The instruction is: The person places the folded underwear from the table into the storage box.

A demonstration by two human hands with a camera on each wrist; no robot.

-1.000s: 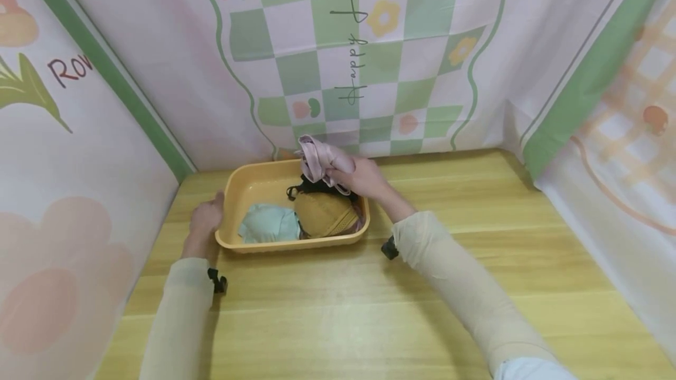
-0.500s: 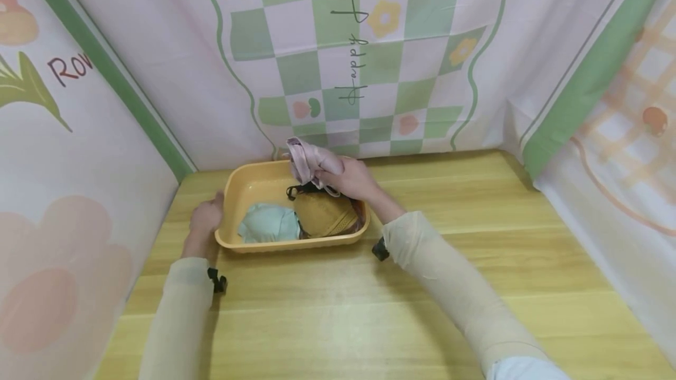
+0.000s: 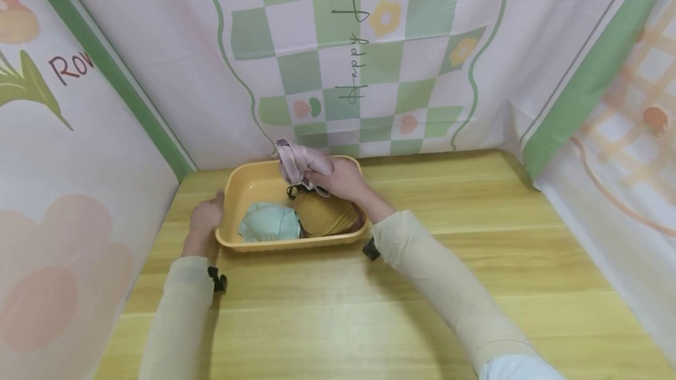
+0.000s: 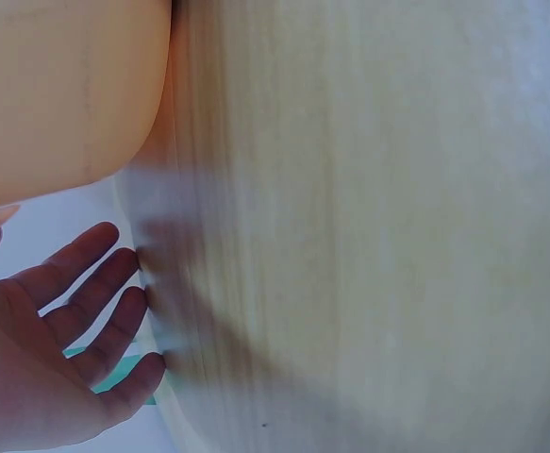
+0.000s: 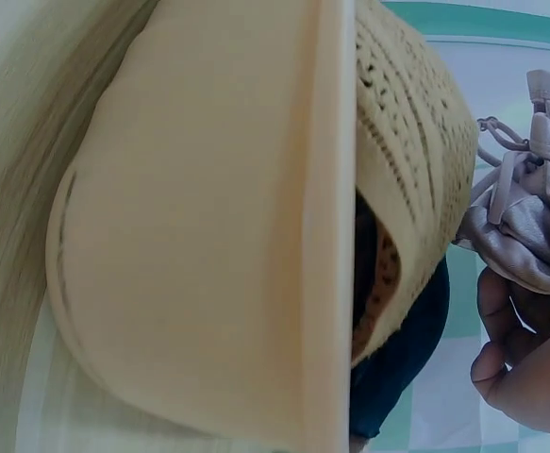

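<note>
A mauve satin bra (image 3: 300,162) with thin straps is pinched by my right hand (image 3: 344,180), held above the back of a yellow plastic tub (image 3: 245,183). In the right wrist view the bra (image 5: 529,217) hangs in soft folds over my curled fingers. Inside the tub lie a mustard bra (image 3: 323,216) with openwork trim, a folded light blue garment (image 3: 269,223) and a black garment (image 3: 298,190), mostly hidden. My left hand (image 3: 207,216) is at the tub's left end; the left wrist view shows its fingers (image 4: 95,326) spread and relaxed, thumb at the rim.
The tub stands on a wood-grain table (image 3: 327,309), near its back edge. Printed cloth walls (image 3: 422,75) enclose the table at the back and on both sides. Black camera mounts (image 3: 217,280) sit at both wrists.
My right hand has moved left with the mauve bra, farther over the tub. The left hand and the garments in the tub have stayed in place.
</note>
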